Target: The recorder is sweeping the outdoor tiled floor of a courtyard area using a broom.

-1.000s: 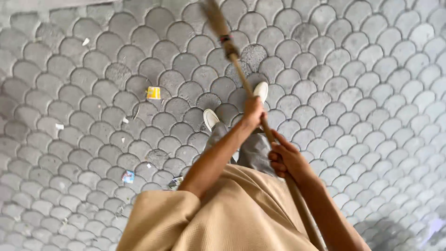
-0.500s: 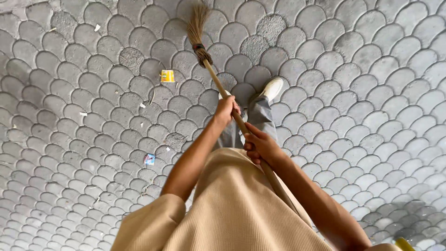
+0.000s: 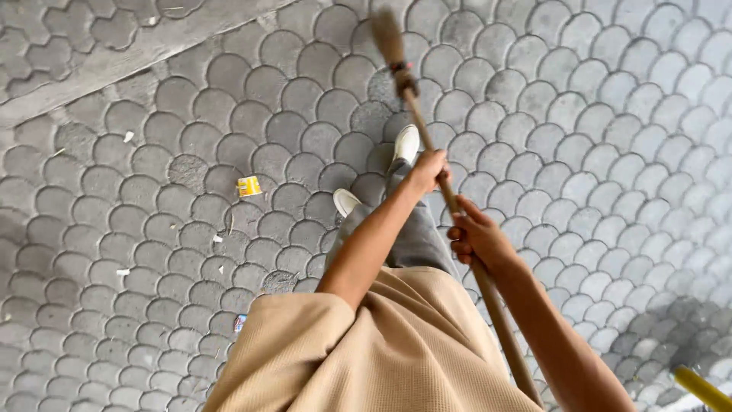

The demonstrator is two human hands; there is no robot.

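Grey fan-shaped paving (image 3: 595, 130) fills the ground underfoot. Across it slants a broom (image 3: 427, 145) — bristles far, handle running near and right. The left hand (image 3: 428, 169) grips the stick higher up; the right hand (image 3: 479, 240) clenches it lower. Left of the white shoes (image 3: 406, 143) lies a yellow scrap (image 3: 248, 186) — paper bits scattered beyond.
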